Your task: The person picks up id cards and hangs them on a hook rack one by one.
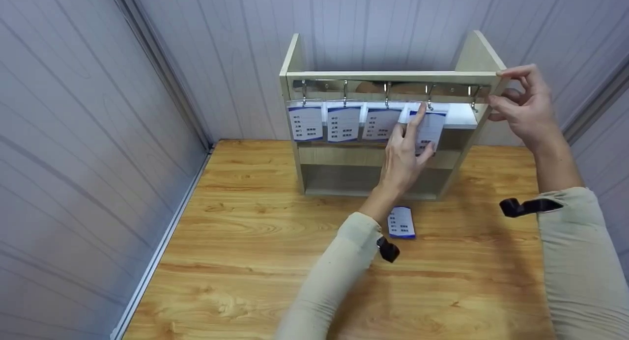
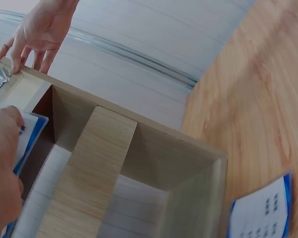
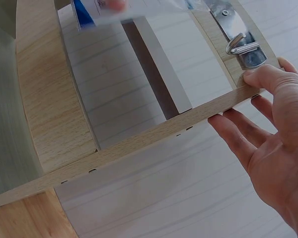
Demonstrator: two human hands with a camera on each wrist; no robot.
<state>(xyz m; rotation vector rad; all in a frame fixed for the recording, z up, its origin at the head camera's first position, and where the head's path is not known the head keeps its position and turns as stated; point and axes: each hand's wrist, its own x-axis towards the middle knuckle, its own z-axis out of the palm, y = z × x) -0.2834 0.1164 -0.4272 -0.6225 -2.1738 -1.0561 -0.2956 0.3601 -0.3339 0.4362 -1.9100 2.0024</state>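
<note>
A row of hooks (image 1: 345,92) runs on a metal strip across the front of a small wooden shelf (image 1: 393,75). Three name badges hang on the left hooks, one being this blue-and-white badge (image 1: 343,125). My left hand (image 1: 400,155) holds a fourth badge (image 1: 431,126) at the fourth hook, index fingertip by its top and thumb over its lower part. That badge sits slightly tilted. My right hand (image 1: 528,104) grips the shelf's upper right side edge, thumb in front beside the strip's end, as the right wrist view shows. The rightmost hook (image 3: 243,47) carries nothing.
Another badge (image 1: 402,223) lies on the wood-grain table (image 1: 245,261) in front of the shelf. Panelled walls (image 1: 236,45) stand behind and at both sides. A black strap end (image 1: 388,250) sticks out from the left sleeve.
</note>
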